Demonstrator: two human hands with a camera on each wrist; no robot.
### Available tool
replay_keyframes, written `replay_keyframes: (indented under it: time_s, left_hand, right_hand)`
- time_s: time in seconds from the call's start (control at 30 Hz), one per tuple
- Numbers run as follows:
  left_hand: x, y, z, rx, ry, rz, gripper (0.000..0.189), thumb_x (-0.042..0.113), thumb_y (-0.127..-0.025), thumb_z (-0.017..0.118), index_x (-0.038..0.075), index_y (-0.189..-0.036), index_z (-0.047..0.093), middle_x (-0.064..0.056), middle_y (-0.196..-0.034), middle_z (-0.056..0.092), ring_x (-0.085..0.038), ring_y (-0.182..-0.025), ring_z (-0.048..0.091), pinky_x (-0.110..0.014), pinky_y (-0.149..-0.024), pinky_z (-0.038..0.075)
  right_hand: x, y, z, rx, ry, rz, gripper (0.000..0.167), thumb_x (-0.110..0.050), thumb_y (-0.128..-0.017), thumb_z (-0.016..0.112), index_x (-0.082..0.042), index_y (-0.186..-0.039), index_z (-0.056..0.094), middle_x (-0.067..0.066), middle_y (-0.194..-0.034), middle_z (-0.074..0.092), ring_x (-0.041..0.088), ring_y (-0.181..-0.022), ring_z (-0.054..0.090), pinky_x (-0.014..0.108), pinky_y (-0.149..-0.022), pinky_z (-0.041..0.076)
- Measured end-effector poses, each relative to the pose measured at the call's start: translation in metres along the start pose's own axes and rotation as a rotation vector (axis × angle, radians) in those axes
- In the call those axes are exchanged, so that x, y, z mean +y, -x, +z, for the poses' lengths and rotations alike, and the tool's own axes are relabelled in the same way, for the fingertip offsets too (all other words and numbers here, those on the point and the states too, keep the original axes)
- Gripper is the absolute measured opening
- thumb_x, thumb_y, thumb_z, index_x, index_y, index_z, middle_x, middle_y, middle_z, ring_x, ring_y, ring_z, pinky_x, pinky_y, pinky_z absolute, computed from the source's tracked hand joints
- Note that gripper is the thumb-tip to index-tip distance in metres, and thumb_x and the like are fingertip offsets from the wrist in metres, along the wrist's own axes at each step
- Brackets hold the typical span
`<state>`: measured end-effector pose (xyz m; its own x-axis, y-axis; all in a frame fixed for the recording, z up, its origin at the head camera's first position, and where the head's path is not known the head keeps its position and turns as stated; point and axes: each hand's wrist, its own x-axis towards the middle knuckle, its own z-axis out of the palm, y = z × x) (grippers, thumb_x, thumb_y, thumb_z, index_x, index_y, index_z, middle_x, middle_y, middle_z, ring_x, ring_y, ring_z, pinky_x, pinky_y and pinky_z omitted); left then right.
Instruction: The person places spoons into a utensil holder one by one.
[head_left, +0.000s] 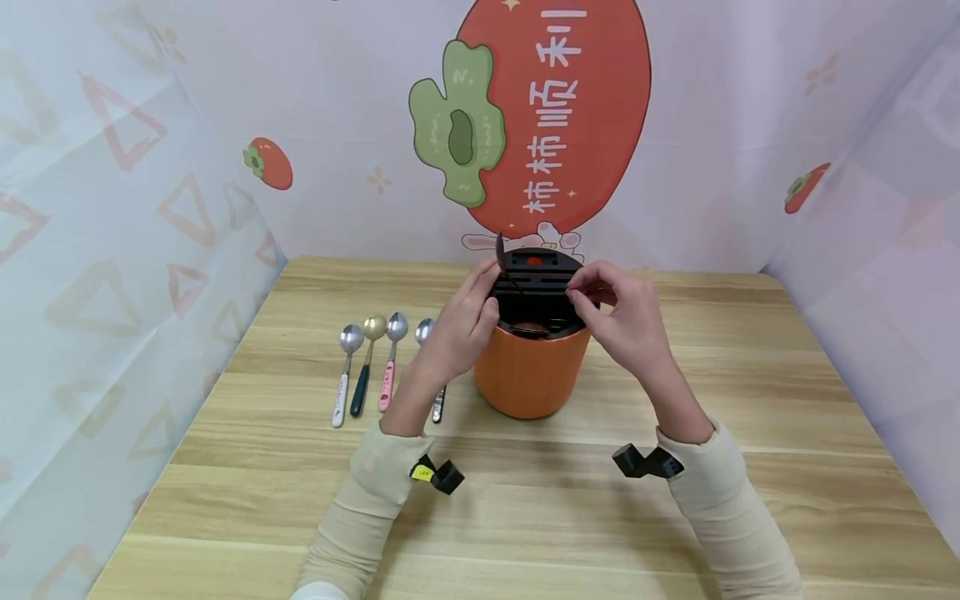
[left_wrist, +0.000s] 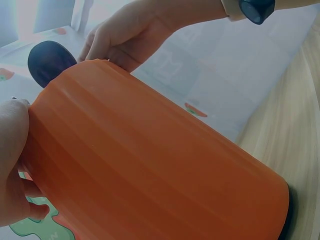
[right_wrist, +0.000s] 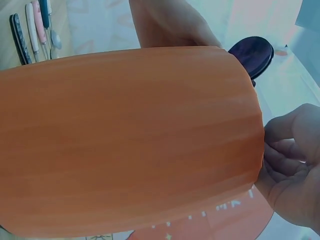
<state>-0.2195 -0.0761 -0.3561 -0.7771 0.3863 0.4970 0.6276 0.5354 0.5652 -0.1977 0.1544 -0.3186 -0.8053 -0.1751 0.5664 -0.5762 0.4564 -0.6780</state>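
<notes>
An orange ribbed container (head_left: pixel 528 375) with a black slotted insert (head_left: pixel 536 279) stands upright on the table. My left hand (head_left: pixel 457 329) holds the container's left rim, its thumb toward the front and its fingers farther back. At the right rim is my right hand (head_left: pixel 622 312), thumb and index fingertips close together over the insert's edge. Whether they pinch anything cannot be made out. A dark, spoon-like oval piece (head_left: pixel 501 250) rises above the left rim; the left wrist view shows the dark oval (left_wrist: pixel 50 64) broadside. Its lower part is hidden.
Left of the container lie several spoons in a row: one with a white handle (head_left: pixel 341 400), one dark green (head_left: pixel 360 392), one pink (head_left: pixel 387 383), and one black-patterned (head_left: pixel 438 407) partly covered by the left arm. A printed backdrop (head_left: pixel 337 100) rises behind the wooden table (head_left: pixel 750 375).
</notes>
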Motion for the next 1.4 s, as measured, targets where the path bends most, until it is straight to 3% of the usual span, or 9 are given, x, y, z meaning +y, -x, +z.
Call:
replay_keyframes:
  time_s: [0.23,0.47,0.57,0.67,0.8,0.87,1.0,1.1,1.4]
  left_hand:
    - [0.0,0.0,0.0,-0.001,0.003,0.002,0.056,0.022,-0.098,0.029,0.005,-0.15,0.041,-0.011,-0.155,0.038,-0.027,-0.132,0.048,-0.045,-0.114,0.041]
    - [0.001,0.001,-0.001,-0.01,0.001,-0.018,0.057,0.023,-0.098,0.029,0.005,-0.15,0.04,-0.011,-0.156,0.037,-0.028,-0.132,0.048,-0.045,-0.115,0.041]
    - [0.001,0.001,-0.001,-0.01,0.002,-0.022,0.056,0.023,-0.098,0.029,0.005,-0.15,0.04,-0.011,-0.156,0.037,-0.028,-0.131,0.048,-0.045,-0.115,0.041]
    - [0.001,0.001,-0.001,-0.009,0.004,-0.022,0.056,0.023,-0.098,0.029,0.005,-0.15,0.04,-0.011,-0.156,0.037,-0.028,-0.132,0.048,-0.046,-0.115,0.041]
    - [0.001,0.001,-0.001,-0.006,0.001,-0.019,0.056,0.024,-0.098,0.029,0.005,-0.15,0.041,-0.011,-0.156,0.037,-0.028,-0.132,0.048,-0.046,-0.115,0.041]
    - [0.0,0.001,-0.001,-0.004,-0.001,-0.017,0.056,0.024,-0.098,0.029,0.005,-0.15,0.041,-0.012,-0.155,0.038,-0.028,-0.132,0.048,-0.046,-0.115,0.04]
    - [0.001,0.0,0.0,-0.005,-0.002,-0.014,0.056,0.023,-0.098,0.029,0.005,-0.15,0.041,-0.012,-0.155,0.038,-0.028,-0.133,0.048,-0.045,-0.115,0.04]
    - [0.001,0.0,0.0,-0.012,-0.006,-0.022,0.056,0.023,-0.099,0.029,0.006,-0.15,0.04,-0.011,-0.156,0.038,-0.028,-0.133,0.048,-0.045,-0.115,0.041]
    - [0.001,0.0,-0.001,-0.004,-0.015,-0.022,0.055,0.023,-0.099,0.029,0.004,-0.149,0.042,-0.013,-0.155,0.038,-0.028,-0.135,0.046,-0.045,-0.116,0.04]
  right_hand:
    - [0.006,0.0,-0.003,0.106,-0.051,0.045,0.007,0.006,-0.088,0.062,0.007,-0.094,0.067,0.018,-0.09,0.068,-0.003,-0.082,0.06,0.008,-0.078,0.052]
    - [0.013,-0.002,-0.001,0.195,0.035,0.031,0.018,0.001,-0.09,0.063,0.004,-0.106,0.07,0.017,-0.107,0.071,0.014,-0.101,0.063,0.007,-0.08,0.05]
    - [0.015,-0.002,0.002,0.201,0.088,0.026,0.027,-0.003,-0.09,0.065,0.0,-0.116,0.07,0.014,-0.118,0.07,0.022,-0.113,0.062,0.015,-0.084,0.052]
    - [0.018,-0.001,0.006,0.192,0.114,0.037,0.035,-0.006,-0.09,0.064,-0.004,-0.124,0.068,0.013,-0.127,0.068,0.026,-0.12,0.059,0.032,-0.086,0.055]
    - [0.022,-0.002,0.01,0.139,0.133,0.049,0.041,-0.009,-0.091,0.06,-0.006,-0.133,0.064,0.014,-0.137,0.062,0.029,-0.128,0.055,0.05,-0.088,0.056]
    - [0.023,-0.001,0.011,0.085,0.162,0.052,0.044,-0.011,-0.094,0.055,-0.006,-0.138,0.059,0.014,-0.143,0.057,0.032,-0.133,0.052,0.055,-0.097,0.052]
    - [0.022,0.001,0.013,-0.065,0.229,0.068,0.049,-0.016,-0.101,0.041,-0.009,-0.149,0.047,0.011,-0.155,0.045,0.032,-0.144,0.041,0.056,-0.115,0.036]
    - [0.021,0.003,0.014,-0.143,0.251,0.095,0.05,-0.018,-0.104,0.034,-0.012,-0.153,0.041,0.007,-0.16,0.038,0.029,-0.148,0.036,0.054,-0.119,0.03]
    - [0.019,0.0,0.014,-0.185,0.251,0.153,0.053,-0.016,-0.102,0.031,-0.013,-0.154,0.038,0.004,-0.162,0.034,0.028,-0.149,0.033,0.054,-0.119,0.029]
